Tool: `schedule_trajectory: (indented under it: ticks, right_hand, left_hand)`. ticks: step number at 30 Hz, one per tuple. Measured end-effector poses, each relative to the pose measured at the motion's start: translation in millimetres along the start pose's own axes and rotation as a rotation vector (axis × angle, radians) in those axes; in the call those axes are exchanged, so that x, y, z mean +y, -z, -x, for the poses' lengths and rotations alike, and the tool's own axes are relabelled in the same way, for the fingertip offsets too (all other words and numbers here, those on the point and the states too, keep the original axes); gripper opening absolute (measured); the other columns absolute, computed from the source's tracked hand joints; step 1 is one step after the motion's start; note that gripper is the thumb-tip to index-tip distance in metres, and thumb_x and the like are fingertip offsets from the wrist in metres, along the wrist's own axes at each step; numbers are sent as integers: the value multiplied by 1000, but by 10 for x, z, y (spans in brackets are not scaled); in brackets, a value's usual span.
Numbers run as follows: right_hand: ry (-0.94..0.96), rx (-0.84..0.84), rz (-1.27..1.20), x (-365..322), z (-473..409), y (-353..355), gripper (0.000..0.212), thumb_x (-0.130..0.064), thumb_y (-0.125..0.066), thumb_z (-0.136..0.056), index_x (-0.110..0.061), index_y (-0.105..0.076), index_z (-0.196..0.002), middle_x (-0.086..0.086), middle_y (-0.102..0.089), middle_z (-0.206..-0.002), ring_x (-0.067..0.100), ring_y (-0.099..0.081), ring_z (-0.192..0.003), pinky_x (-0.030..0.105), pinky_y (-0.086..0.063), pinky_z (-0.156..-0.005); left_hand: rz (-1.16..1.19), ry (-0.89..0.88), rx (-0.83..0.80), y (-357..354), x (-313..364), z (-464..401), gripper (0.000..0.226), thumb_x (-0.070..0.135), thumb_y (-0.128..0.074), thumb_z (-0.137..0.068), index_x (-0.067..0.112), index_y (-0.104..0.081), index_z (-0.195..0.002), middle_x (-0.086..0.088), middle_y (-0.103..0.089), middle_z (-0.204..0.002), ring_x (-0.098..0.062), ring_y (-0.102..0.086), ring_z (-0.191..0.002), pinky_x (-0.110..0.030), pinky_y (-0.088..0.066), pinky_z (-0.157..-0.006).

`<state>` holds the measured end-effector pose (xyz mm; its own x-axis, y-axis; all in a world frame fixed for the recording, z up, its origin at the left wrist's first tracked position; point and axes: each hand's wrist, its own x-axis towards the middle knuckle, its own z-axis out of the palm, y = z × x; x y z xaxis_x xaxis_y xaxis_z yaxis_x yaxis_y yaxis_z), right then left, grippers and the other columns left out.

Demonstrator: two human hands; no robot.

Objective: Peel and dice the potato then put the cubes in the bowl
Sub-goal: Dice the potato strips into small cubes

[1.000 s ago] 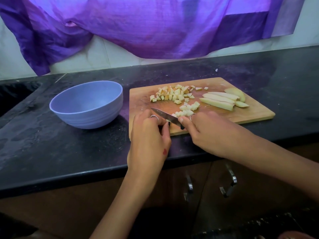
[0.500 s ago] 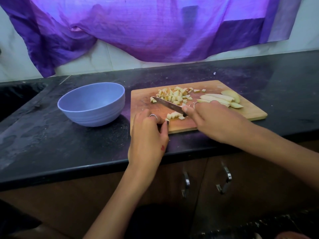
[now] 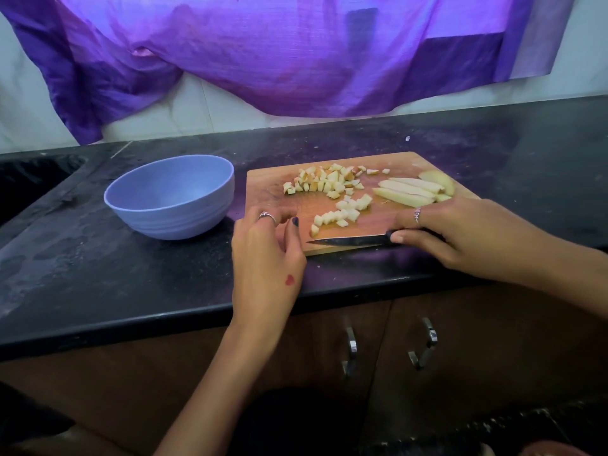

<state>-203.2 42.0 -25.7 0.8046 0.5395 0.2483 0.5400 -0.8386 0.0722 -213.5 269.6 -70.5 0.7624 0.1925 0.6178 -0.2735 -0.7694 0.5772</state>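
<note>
Head view looks down on a black stone desk [image 3: 98, 268] carrying a rectangular wooden cutting board [image 3: 273, 189]. Small pale potato cubes [image 3: 324, 184] lie in a loose heap on the far middle of the board, with a second short row of cubes [image 3: 343, 212] nearer the person. Long pale potato strips [image 3: 406, 192] lie side by side at the board's right end. A round light-blue bowl [image 3: 171, 197] stands on the desk just left of the board; no cubes show inside it. The right hand [image 3: 454, 235] has its grip curled round the dark handle of a black-bladed kitchen knife [image 3: 348, 241], whose blade lies flat along the board's near edge, tip pointing left. The left hand [image 3: 266, 251] hovers at the board's near left corner, fingers loosely curled, pinching nothing. Purple draped cloth [image 3: 279, 47] hangs behind.
</note>
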Motion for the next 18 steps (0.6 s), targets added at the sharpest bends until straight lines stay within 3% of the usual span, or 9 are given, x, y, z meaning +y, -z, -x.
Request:
schedule_trajectory:
  ticks: [2,3,4,6,9,11,13,18]
  right_hand:
    - [44,88,35,20,-115,-52,55,-63,-15,-90,-37,-63,-101,-14,-65,-92,9,-57,-90,14,-29,-59]
    - [66,115,47,41,-214,-98,56,-61,-15,-92,-36,-64,-101,-12,-67,-94,10,-59,-91,13,-34,-62]
    - [88,131,64,63,-329,-147,57,-60,-14,-91,-33,-64,-100,-10,-67,-96,14,-61,-94,21,-44,-69]
    - [102,153,135,103,-583,-249,53,-60,-17,-92,-31,-61,-98,-4,-67,-98,23,-63,-97,40,-50,-76]
    - [22,191,189,191,-899,-261,40,-54,-30,-97,-31,-62,-107,1,-67,-102,28,-63,-94,33,-44,-66]
    - [-49,175,153,263,-956,-183,38,-53,-34,-97,-34,-61,-115,3,-67,-107,31,-62,-99,34,-38,-67]
    - [-92,168,50,365,-852,-83,36,-52,-35,-97,-34,-62,-111,1,-68,-104,30,-61,-100,35,-38,-68]
    - [-40,129,1,531,-246,93,62,-71,-22,-80,-33,-67,-99,-6,-68,-88,21,-62,-84,38,-48,-64]
  left_hand:
    - [-4,-8,4,-2,-5,0,23,12,-54,-93,14,-69,-110,3,-57,-100,-15,-53,-93,-17,-33,-74]
    - [-7,-9,0,-1,-5,1,23,10,-54,-93,14,-69,-110,3,-57,-99,-15,-53,-93,-15,-31,-72]
    - [-11,-8,-5,-4,-3,-3,23,9,-53,-92,14,-69,-109,4,-56,-98,-14,-52,-92,-13,-29,-71]
    - [-19,0,-13,-6,-6,-7,22,8,-53,-92,14,-69,-106,5,-54,-97,-13,-50,-92,-12,-28,-72]
    - [-27,18,-27,-27,-18,-17,23,10,-52,-92,14,-68,-108,2,-58,-101,-15,-52,-94,-12,-30,-74]
    - [-34,13,-27,-38,-17,-14,22,10,-52,-92,11,-68,-106,1,-57,-100,-15,-52,-94,-12,-30,-74]
    - [-43,16,-20,-40,-14,-11,21,11,-52,-92,11,-68,-107,2,-57,-100,-14,-52,-95,-12,-30,-74]
    - [-52,9,-16,-46,-17,-13,24,13,-52,-93,12,-68,-110,-1,-59,-104,-17,-53,-97,-14,-30,-73]
